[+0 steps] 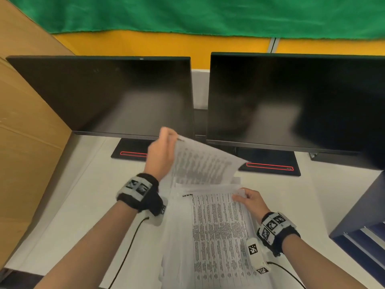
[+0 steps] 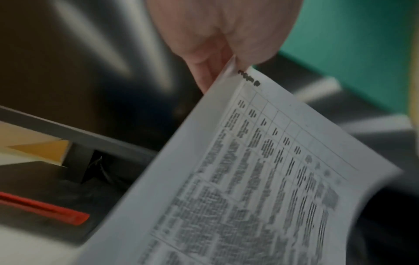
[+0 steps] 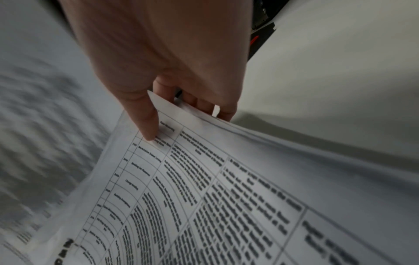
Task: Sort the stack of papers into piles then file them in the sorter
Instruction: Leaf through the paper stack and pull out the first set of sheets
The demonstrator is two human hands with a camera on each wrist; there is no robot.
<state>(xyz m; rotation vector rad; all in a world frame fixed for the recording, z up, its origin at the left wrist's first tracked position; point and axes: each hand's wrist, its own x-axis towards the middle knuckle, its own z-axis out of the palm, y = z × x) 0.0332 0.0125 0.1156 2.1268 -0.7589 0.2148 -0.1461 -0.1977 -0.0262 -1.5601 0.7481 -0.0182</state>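
Observation:
A stack of printed papers [image 1: 218,236] lies on the white desk [image 1: 83,195] in front of me. My left hand [image 1: 164,149] pinches the corner of one printed sheet [image 1: 204,163] and holds it lifted above the stack, in front of the monitors. The left wrist view shows the same sheet [image 2: 260,179] pinched between thumb and fingers [image 2: 211,75]. My right hand [image 1: 248,199] grips the far right corner of the stack, thumb on top and fingers underneath. In the right wrist view the thumb [image 3: 147,122] presses on the top page [image 3: 204,197]. The dark blue sorter [image 1: 362,226] stands at the right edge.
Two dark monitors [image 1: 108,94] [image 1: 295,101] stand side by side behind the papers, on black bases with red stripes [image 1: 270,166]. A large cardboard box [image 1: 27,126] walls off the left side. Cables [image 1: 129,247] trail from both wrist cameras across the desk.

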